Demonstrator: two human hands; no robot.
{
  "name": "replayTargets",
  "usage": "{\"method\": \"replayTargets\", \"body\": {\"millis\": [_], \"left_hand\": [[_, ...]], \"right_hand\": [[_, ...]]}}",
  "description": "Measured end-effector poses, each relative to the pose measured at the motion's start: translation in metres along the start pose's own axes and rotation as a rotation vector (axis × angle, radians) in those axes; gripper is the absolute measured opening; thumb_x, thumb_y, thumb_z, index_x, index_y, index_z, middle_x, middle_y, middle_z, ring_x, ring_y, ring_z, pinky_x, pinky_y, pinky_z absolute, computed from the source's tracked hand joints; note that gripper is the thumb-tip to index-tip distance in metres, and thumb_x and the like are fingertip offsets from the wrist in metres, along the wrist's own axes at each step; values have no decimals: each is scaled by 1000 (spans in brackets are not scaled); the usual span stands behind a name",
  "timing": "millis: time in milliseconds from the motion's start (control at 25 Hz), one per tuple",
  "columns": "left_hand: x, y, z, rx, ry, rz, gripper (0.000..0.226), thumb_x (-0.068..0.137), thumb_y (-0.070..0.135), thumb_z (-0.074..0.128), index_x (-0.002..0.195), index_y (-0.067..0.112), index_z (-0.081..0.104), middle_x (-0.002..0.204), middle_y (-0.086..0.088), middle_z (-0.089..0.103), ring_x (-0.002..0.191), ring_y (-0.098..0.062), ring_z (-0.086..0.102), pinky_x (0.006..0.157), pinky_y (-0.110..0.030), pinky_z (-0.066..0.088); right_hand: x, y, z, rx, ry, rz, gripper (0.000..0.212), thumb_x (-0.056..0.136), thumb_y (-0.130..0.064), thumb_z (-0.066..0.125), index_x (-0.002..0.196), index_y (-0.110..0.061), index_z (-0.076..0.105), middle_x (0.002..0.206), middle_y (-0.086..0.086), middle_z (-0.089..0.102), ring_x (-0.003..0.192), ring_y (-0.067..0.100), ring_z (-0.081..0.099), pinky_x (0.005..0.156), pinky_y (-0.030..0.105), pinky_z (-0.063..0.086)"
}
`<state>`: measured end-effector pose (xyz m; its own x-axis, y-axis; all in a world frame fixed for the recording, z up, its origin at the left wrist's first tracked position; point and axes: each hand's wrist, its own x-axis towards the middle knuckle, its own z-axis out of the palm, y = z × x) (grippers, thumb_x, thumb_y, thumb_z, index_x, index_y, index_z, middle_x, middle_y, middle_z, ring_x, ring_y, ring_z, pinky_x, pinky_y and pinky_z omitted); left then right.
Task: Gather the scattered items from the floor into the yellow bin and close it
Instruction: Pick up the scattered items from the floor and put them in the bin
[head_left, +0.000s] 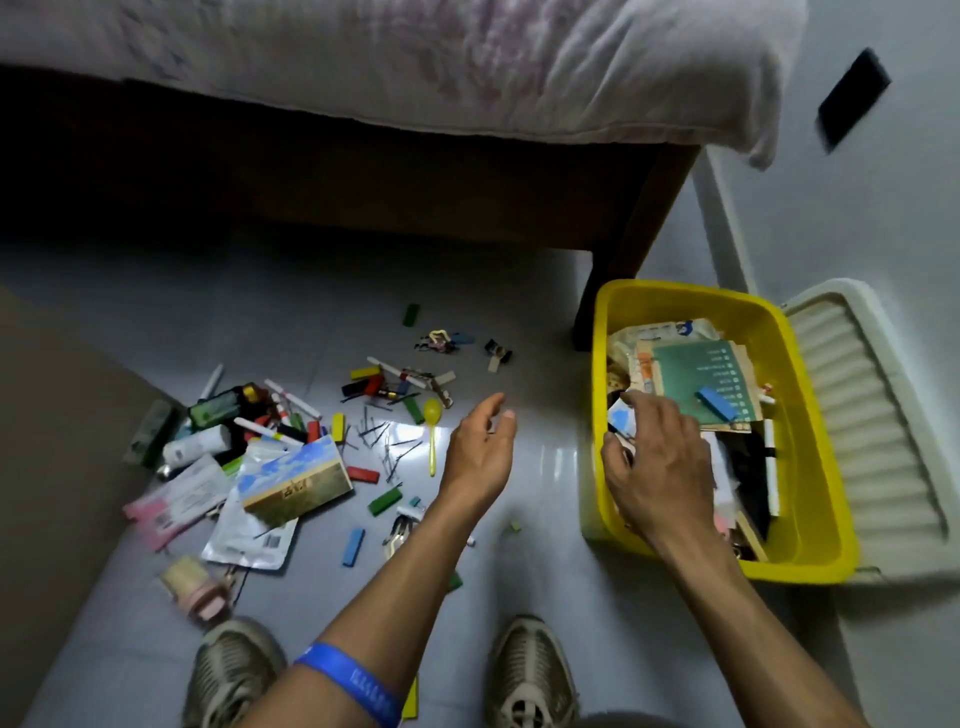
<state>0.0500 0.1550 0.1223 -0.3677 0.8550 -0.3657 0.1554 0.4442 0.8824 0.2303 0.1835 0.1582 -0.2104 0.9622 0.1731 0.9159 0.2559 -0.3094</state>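
We observe the right hand (657, 467) inside the open yellow bin (810, 415), fingers loosely curled, grip indeterminate. The left hand (480, 447) hovers spread and empty above the scattered items (311, 441).

A bed (363, 67) with a pale, faintly patterned cover spans the area above and beyond both hands, supported by a dark wooden frame (415, 192) whose corner leg (613, 270) stands on the grey tiled floor (545, 467) beyond the right hand. A dark rectangular item (852, 98), possibly a wall plate although the view is blurred there, is located on the white wall (883, 218) far beyond and to the right of the right hand. Two grey mesh shoes (530, 675) rest on the floor below the hands, and a blue wristband (353, 680) encircles the forearm below the left hand.
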Motion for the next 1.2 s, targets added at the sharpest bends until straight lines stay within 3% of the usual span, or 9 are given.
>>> {"method": "replayTargets", "body": {"millis": [120, 320, 440, 560, 680, 800, 960, 1080, 1200], "left_hand": [[-10, -33, -33, 20, 86, -84, 42, 101, 32, 44, 143, 25, 46, 143, -1, 51, 126, -19, 50, 101, -30, 40], [-21, -117, -86, 59, 201, -293, 39, 96, 25, 53, 135, 21, 55, 133, -6, 59, 115, -26, 59, 101, -42, 48], [-20, -157, -103, 296, 241, -375, 39, 90, 21, 57, 128, 20, 57, 126, -5, 63, 112, -26, 59, 95, -35, 48], [-20, -194, -114, 440, 239, -438, 36, 87, 20, 57, 122, 20, 57, 122, -6, 61, 111, -28, 56, 89, -34, 47], [-15, -221, -117, 561, 224, -364, 25, 85, 22, 62, 109, 19, 54, 111, -4, 56, 100, -26, 53, 79, -34, 44], [-6, -229, -118, 529, 211, -287, 25, 82, 17, 63, 106, 18, 55, 103, -3, 56, 92, -24, 54, 75, -29, 41], [-3, -227, -119, 404, 281, -369, 11, 83, 10, 54, 90, 14, 60, 97, -4, 60, 87, -24, 55, 72, -27, 36], [-4, -217, -106, 440, 196, -367, 10, 83, 15, 50, 73, 17, 52, 86, -2, 58, 83, -28, 57, 65, -30, 35], [-10, -206, -90, 540, 50, -336, 17, 78, 36, 58, 85, 23, 50, 92, 1, 54, 83, -27, 56, 68, -33, 42]], "right_hand": [[-19, -39, 33, 132, -98, -169, 37, 84, -17, 64, 120, -10, 58, 115, 11, 61, 101, 33, 56, 85, 42, 47], [-64, -84, 110, 149, -484, -313, 32, 90, -24, 59, 121, -19, 58, 119, 1, 62, 104, 24, 56, 87, 36, 46], [-75, -91, 151, 102, -625, -323, 32, 90, -24, 54, 121, -25, 56, 115, 0, 63, 98, 23, 55, 81, 35, 44], [-78, -102, 191, -2, -671, -346, 38, 90, -19, 50, 128, -24, 53, 115, 2, 61, 96, 26, 54, 77, 36, 41], [-72, -108, 227, -108, -664, -405, 39, 91, -13, 47, 129, -20, 50, 112, 4, 58, 93, 29, 53, 71, 36, 35], [-65, -115, 241, -152, -716, -422, 31, 89, -11, 47, 120, -15, 51, 108, 7, 55, 90, 31, 54, 68, 35, 33], [-68, -111, 231, 32, -696, -159, 5, 90, -13, 47, 89, -16, 44, 94, 11, 55, 76, 37, 56, 59, 33, 31], [-87, -95, 213, 51, -793, -384, 6, 87, -19, 50, 92, -17, 46, 96, 7, 54, 82, 33, 54, 58, 36, 35], [-103, -81, 210, -100, -896, -621, 21, 86, -26, 51, 106, -20, 53, 107, 3, 51, 93, 27, 49, 64, 39, 41]]}}
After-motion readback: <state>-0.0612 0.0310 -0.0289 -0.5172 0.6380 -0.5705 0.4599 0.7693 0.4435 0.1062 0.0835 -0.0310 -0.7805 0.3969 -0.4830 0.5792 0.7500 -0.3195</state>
